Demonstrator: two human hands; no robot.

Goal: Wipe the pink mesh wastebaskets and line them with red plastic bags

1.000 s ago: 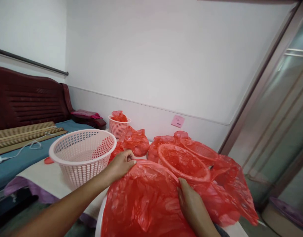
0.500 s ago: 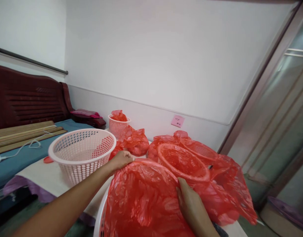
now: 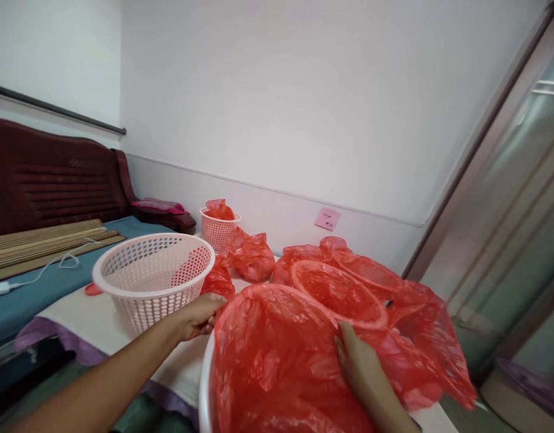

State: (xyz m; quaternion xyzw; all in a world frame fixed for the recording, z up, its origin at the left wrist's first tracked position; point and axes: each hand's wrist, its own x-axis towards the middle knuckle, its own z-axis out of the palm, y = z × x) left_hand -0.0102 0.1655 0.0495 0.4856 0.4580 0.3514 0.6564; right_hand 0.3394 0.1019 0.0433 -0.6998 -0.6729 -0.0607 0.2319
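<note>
A red plastic bag (image 3: pixel 277 361) lines a white basket (image 3: pixel 206 379) close in front of me, its film folded over the rim. With curled fingers, my left hand (image 3: pixel 203 317) holds the bag's edge at the rim's left side. My right hand (image 3: pixel 360 364) grips the bag at the rim's right side, thumb inside; its other fingers are mostly hidden. Just behind stands a second basket lined with red film (image 3: pixel 340 294), partly covered by the near one. An unlined pink perforated basket (image 3: pixel 154 288) stands to the left of my left hand.
A smaller pink basket (image 3: pixel 217 231) with red film in it stands by the wall. Bunched red bags (image 3: pixel 249 255) lie beside it. A pink note (image 3: pixel 328 219) is on the wall. Left is a bed (image 3: pixel 78 270) with a rolled mat and white cable.
My left hand has slid down and left along the rim, bringing the bag's edge over the basket's side. My right hand keeps its hold, shifted slightly right with the basket.
</note>
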